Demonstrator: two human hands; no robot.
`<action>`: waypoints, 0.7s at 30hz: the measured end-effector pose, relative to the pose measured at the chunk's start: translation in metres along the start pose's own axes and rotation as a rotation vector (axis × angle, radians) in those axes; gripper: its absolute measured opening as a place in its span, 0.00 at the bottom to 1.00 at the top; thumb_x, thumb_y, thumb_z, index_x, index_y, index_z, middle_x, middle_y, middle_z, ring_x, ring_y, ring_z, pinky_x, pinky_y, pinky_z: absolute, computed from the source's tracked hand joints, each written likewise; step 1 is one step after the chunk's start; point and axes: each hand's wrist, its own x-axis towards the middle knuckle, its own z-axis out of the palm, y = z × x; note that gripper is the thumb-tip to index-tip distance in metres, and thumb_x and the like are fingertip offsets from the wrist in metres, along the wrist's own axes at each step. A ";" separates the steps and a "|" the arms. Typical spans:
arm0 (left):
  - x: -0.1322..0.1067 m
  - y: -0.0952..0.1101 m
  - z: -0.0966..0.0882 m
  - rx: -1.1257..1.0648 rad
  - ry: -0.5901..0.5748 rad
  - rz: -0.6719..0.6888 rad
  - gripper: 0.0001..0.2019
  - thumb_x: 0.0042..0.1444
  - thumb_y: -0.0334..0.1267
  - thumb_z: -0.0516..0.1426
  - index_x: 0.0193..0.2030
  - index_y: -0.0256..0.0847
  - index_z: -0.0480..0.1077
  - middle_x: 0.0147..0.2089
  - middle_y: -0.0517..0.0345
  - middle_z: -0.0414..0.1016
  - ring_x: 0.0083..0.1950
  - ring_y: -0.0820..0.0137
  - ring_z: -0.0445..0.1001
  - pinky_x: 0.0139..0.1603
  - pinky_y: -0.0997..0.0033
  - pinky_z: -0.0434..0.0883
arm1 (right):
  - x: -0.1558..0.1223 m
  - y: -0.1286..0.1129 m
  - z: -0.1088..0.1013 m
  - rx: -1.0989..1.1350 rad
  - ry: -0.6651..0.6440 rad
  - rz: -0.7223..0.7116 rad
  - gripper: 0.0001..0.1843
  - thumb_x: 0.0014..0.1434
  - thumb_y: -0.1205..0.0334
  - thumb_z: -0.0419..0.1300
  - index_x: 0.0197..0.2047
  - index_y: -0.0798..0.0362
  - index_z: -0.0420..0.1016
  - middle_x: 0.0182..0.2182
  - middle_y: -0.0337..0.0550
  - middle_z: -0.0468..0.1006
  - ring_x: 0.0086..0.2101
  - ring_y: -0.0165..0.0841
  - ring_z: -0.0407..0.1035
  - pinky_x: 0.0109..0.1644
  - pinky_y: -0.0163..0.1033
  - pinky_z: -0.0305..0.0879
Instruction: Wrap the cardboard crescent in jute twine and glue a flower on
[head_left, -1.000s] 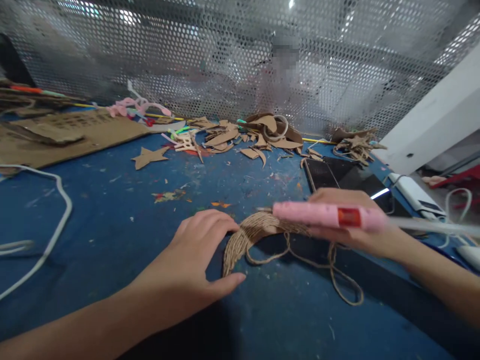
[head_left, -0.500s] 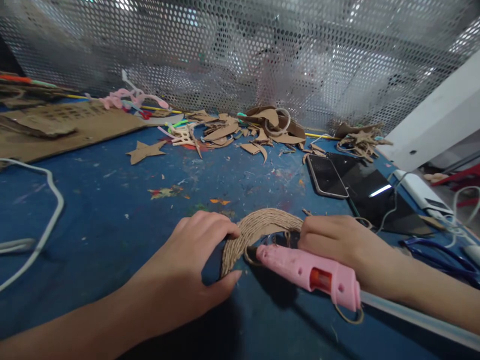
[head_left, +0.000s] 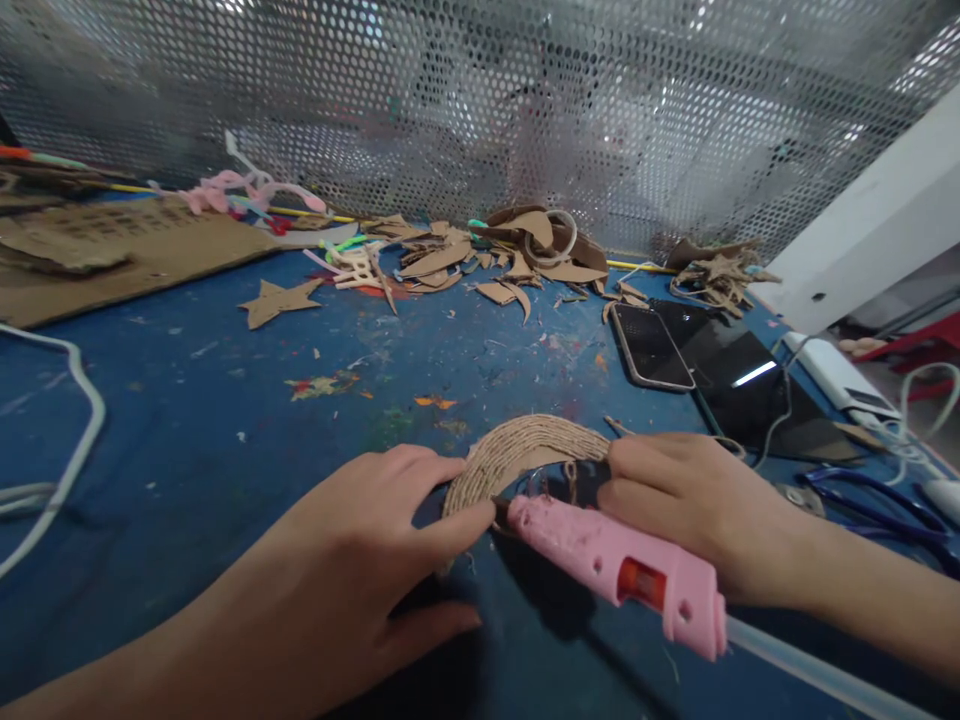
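A curved cardboard piece covered in rows of jute twine [head_left: 529, 437] lies on the blue table. My left hand [head_left: 375, 540] is at its left end, fingers stretched and apart. One fingertip rests on the outer edge, another touches the inner side by the nozzle, and the thumb stands free below. Closed around a pink hot glue gun [head_left: 570, 535], my right hand [head_left: 697, 495] hides the handle and the piece's right end. The gun's dark nozzle meets the inner edge of the twine. A clear glue stick [head_left: 810, 665] sticks out of its back.
Cardboard scraps [head_left: 442, 262] lie along the perforated metal screen [head_left: 450, 110]. A cardboard star [head_left: 279, 303] is at left, near a large cardboard sheet [head_left: 172, 250] and a white cable [head_left: 82, 400]. On the right are a phone [head_left: 652, 348], a black panel [head_left: 750, 390] and blue-handled scissors [head_left: 874, 505].
My left hand has shifted, its fingertip now reaching the nozzle and its thumb dropping away from the piece. The glue gun's tip has moved slightly left onto the twine's inner edge.
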 end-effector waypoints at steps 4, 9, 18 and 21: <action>-0.002 0.002 0.000 0.029 0.013 0.023 0.22 0.51 0.43 0.62 0.54 0.51 0.68 0.55 0.47 0.71 0.51 0.51 0.71 0.45 0.49 0.72 | -0.002 0.000 0.000 -0.041 -0.001 0.000 0.22 0.69 0.67 0.37 0.25 0.53 0.62 0.23 0.39 0.61 0.25 0.32 0.51 0.28 0.37 0.48; -0.002 0.006 -0.002 0.073 0.052 0.006 0.26 0.48 0.41 0.64 0.56 0.52 0.67 0.53 0.50 0.72 0.50 0.53 0.72 0.45 0.50 0.73 | -0.003 0.001 -0.001 -0.088 -0.007 0.017 0.23 0.69 0.67 0.37 0.25 0.53 0.62 0.22 0.39 0.61 0.24 0.31 0.52 0.27 0.37 0.48; 0.000 0.002 0.002 0.097 0.050 0.058 0.24 0.50 0.45 0.63 0.55 0.50 0.67 0.53 0.48 0.72 0.49 0.52 0.72 0.44 0.50 0.73 | -0.006 0.002 -0.003 -0.126 -0.024 0.043 0.22 0.69 0.67 0.38 0.26 0.52 0.62 0.22 0.39 0.62 0.24 0.32 0.54 0.28 0.37 0.50; -0.002 0.002 0.002 0.082 0.042 0.039 0.22 0.50 0.42 0.63 0.53 0.50 0.68 0.54 0.48 0.72 0.50 0.52 0.71 0.45 0.49 0.73 | -0.007 0.003 -0.003 -0.158 -0.021 0.047 0.21 0.68 0.68 0.39 0.25 0.52 0.62 0.22 0.39 0.63 0.24 0.32 0.55 0.28 0.37 0.50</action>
